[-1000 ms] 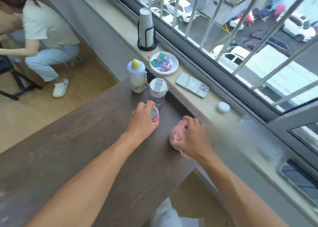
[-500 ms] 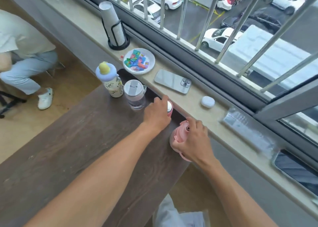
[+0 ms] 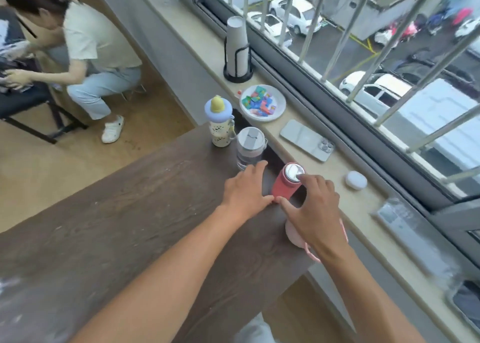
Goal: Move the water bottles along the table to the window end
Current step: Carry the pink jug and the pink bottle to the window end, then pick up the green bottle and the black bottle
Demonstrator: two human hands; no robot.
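Observation:
Four bottles stand at the window end of the dark wooden table point(image 3: 124, 212). These are a cartoon bottle point(image 3: 220, 132) with a blue lid, a clear bottle point(image 3: 250, 149) with a white lid, a slim red bottle point(image 3: 285, 185) with a silver cap, and a pale pink bottle point(image 3: 292, 232). My left hand point(image 3: 244, 193) lies open on the table just left of the red bottle, fingertips near the clear one. My right hand point(image 3: 313, 210) hovers spread over the pale pink bottle and hides its top. Its forefinger touches the red bottle's cap.
On the beige sill point(image 3: 368, 212) lie a plate of coloured blocks point(image 3: 262, 103), a phone point(image 3: 306, 140), a white earbud case point(image 3: 356, 180) and a paper cup stack in a black holder point(image 3: 237, 51). A person point(image 3: 85, 54) crouches at the far left by a black chair point(image 3: 31, 103).
My left hand has let go of the red bottle and moved to its left. The right hand has loosened from the pale pink bottle and spread out towards the red one.

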